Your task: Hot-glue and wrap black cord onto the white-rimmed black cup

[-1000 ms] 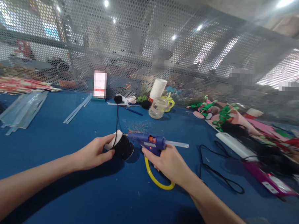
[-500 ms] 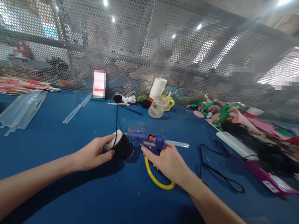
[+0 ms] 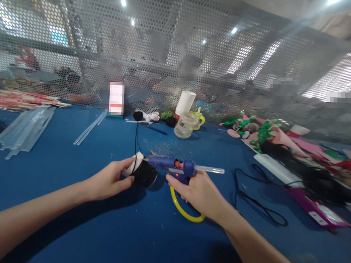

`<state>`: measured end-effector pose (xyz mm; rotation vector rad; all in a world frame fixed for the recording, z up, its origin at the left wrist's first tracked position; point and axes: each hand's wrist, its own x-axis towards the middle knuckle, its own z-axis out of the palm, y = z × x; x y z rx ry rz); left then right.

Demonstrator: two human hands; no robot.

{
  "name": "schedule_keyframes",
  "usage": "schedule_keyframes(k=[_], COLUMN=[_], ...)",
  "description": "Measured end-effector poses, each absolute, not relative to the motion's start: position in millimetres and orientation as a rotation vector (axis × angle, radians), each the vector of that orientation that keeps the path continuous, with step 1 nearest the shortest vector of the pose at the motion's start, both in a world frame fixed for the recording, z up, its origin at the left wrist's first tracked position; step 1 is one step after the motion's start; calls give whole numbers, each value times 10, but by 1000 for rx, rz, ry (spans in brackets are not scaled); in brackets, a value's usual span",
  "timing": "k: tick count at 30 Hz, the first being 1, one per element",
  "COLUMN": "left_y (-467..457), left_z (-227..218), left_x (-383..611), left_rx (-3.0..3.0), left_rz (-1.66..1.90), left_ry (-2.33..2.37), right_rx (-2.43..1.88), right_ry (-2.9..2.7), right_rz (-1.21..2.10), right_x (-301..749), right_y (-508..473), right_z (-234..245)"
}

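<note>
My left hand (image 3: 112, 179) grips the white end of a paper cup (image 3: 130, 169), which lies tilted on its side. Black yarn (image 3: 145, 173) is wound around the cup's other part, and a strand runs from it up to a small black yarn ball (image 3: 138, 115) at the back. In my right hand (image 3: 200, 192) is a blue glue gun (image 3: 169, 165), its nozzle at the cup beside the edge of the wound yarn. A clear glue stick (image 3: 210, 170) juts from the gun's rear, and a small red light glows on its body.
A yellow ring-shaped tube (image 3: 186, 214) lies below the glue gun. Behind stand a clear plastic cup (image 3: 185, 126) and stacked paper cups (image 3: 185, 103). Glue sticks (image 3: 27, 129) lie left; a phone (image 3: 116, 98) stands at the back. A purple-and-white power strip (image 3: 314, 211) and black cord (image 3: 258, 203) lie right.
The glue gun has shifted very slightly, its nozzle now a little lower against the cup. My left hand and the cup look almost unmoved.
</note>
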<state>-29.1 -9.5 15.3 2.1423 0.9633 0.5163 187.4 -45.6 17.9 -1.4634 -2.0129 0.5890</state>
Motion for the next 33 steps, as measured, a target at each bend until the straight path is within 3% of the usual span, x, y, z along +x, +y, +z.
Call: schedule_keyframes(k=[11, 22, 33], left_y=[-87, -89, -89], left_z=[142, 144, 128], left_x=[-304, -296, -303], left_rx=[2167, 2164, 2154], left_rz=[511, 507, 506], left_ry=[969, 987, 964], right_rx=[-1318, -1575, -1506], right_ry=[-2221, -2065, -1986], right_rz=[412, 524, 603], right_x=[1890, 1855, 1838], right_y=[-360, -483, -377], right_z=[170, 209, 220])
